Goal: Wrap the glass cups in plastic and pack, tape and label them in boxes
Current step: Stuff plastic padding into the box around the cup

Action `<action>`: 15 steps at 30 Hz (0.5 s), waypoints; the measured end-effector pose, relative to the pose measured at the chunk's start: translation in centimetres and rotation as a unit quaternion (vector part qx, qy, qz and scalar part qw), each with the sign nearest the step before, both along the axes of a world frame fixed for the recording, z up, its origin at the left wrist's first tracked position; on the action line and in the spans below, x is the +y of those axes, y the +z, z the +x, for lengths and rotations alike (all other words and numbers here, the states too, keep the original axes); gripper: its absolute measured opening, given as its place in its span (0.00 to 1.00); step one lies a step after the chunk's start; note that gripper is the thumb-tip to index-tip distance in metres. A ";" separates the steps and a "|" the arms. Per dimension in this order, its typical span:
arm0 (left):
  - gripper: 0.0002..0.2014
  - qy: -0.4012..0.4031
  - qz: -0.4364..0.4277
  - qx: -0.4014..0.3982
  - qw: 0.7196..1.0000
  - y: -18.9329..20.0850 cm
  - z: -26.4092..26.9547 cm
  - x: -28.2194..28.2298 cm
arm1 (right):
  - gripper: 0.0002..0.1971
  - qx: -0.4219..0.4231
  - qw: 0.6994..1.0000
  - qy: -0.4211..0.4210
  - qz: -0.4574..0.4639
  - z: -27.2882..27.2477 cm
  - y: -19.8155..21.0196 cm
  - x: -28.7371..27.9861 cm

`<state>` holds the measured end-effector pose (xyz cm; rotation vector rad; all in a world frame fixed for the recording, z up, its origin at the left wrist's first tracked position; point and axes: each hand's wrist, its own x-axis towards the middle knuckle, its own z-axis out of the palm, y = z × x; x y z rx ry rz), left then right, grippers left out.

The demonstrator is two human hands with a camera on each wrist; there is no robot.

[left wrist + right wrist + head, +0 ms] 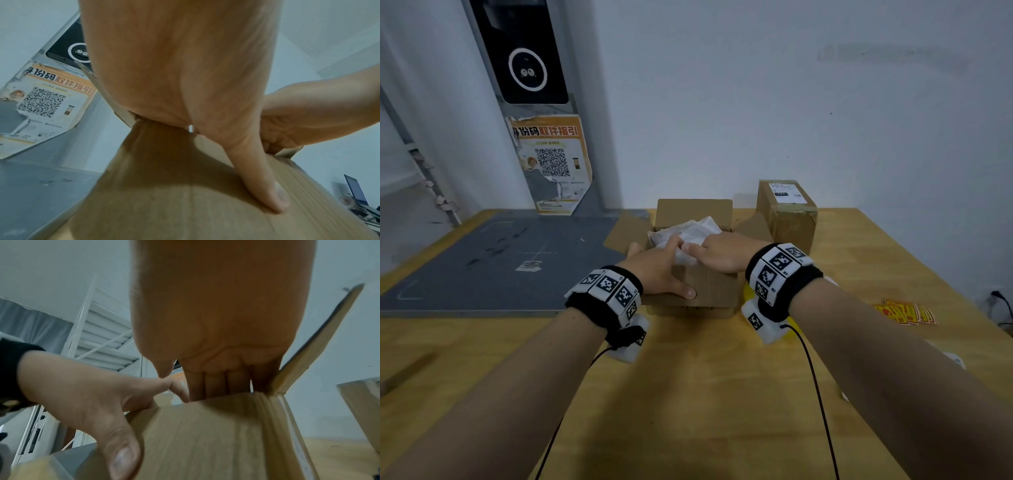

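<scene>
the fingers (216,382) of the right hand (722,255) lie straight and pressed together, reaching over the near wall of the open box (709,287) and down onto the white wrapped bundle (688,234) inside; how far the tips go in is hidden by the cardboard. the left hand (659,270) straddles the near left corner of the box, its thumb (265,186) flat on the outer front face and its fingers over the rim beside the right hand's; whether they pinch the wrap or only push it i cannot tell. the bundle, presumably a wrapped glass cup, sits inside the box but stands a little proud of the rim, with the side and back flaps open.

the risk, as i judge it, is in the pushing. if both hands press hard on a bundle that does not quite fit, the glass inside could crack, or the thin wrap could tear or bunch and leave glass bare. pressing on the near side only could tip the light box toward the person or slide it along the wooden table (688,394). wrap left above the rim would stop the flaps closing flat, so tape would hold badly. the sealed box (789,214) stands just beside the right flap and could be nudged if that flap swings out.
</scene>
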<state>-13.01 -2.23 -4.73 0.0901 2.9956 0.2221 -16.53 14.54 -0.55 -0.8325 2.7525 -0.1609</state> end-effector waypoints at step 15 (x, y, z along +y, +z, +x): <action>0.33 -0.024 -0.068 -0.038 0.997 0.5 -1.1 0.5 | 0.36 0.012 0.996 -0.016 0.087 -1.0 -1.2 -1.4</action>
